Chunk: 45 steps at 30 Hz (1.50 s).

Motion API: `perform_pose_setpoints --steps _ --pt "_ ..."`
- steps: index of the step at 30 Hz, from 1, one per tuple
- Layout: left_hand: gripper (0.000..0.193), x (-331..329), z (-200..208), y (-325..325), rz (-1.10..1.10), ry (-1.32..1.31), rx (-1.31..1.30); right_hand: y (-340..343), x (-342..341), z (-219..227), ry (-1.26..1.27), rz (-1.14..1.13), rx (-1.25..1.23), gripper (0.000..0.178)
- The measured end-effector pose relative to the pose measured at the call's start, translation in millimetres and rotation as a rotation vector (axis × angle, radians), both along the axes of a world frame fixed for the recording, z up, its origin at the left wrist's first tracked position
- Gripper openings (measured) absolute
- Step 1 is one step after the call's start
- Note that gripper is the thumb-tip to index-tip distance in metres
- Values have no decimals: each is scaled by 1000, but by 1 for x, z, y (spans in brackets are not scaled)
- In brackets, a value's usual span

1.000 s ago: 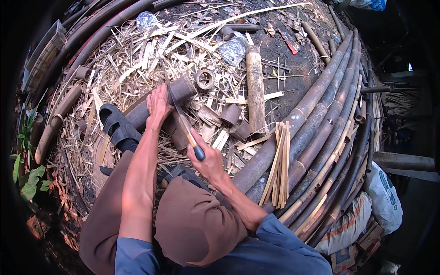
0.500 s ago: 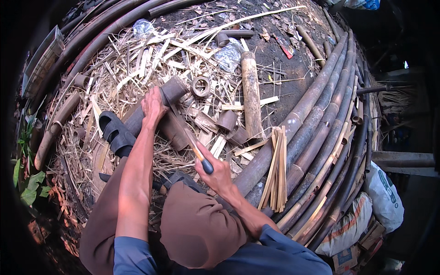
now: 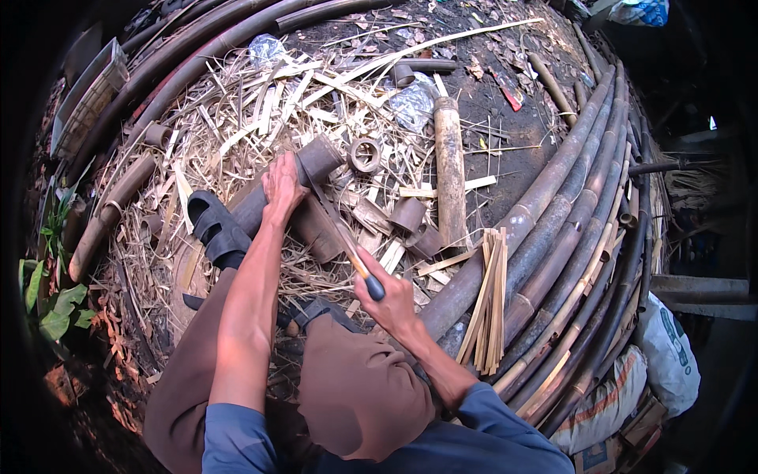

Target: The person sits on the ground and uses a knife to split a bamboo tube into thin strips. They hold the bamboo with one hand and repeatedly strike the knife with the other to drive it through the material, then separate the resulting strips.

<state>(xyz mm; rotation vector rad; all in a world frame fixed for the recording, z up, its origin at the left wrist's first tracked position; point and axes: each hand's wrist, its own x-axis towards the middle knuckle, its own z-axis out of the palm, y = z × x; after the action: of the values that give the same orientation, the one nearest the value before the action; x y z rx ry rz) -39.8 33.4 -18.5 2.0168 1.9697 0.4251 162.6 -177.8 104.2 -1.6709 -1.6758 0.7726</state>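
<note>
On ground: 1 knife [image 3: 347, 245], 1 bamboo tube [image 3: 304, 170]

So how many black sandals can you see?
2. One sandal lies by the left forearm in the straw; the other sandal peeks out by the knee. More may hide under scraps.

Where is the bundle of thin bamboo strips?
In the head view, the bundle of bamboo strips lies right of the right hand, leaning on the long dark bamboo poles.

Dark earth ground [image 3: 517, 138] carries bamboo splinters [image 3: 260, 103], cut bamboo sections [image 3: 450, 170] and long poles [image 3: 553, 213].
</note>
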Motion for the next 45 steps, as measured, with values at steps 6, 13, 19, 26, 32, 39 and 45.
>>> perform_pose_setpoints --steps 6,13,19,26,32,39,45 --pt "76 6 13 0 -20 28 40 -41 23 -14 -4 26 161 52" --pt "74 11 -3 1 -20 -37 20 69 -27 -23 -17 -7 -54 48" --pt "75 0 16 -7 -30 37 -36 -69 33 -3 19 38 121 50" --pt "68 18 8 8 -1 -63 18 70 -19 -38 -39 -20 18 47" --pt "76 2 14 2 -13 -24 -51 -82 44 -2 46 34 34 50" --pt "67 6 9 10 -5 -28 -27 84 -39 -35 -51 -41 -35 45" --pt "78 12 12 -22 -120 -5 -16 25 -28 -42 154 -33 2 51"
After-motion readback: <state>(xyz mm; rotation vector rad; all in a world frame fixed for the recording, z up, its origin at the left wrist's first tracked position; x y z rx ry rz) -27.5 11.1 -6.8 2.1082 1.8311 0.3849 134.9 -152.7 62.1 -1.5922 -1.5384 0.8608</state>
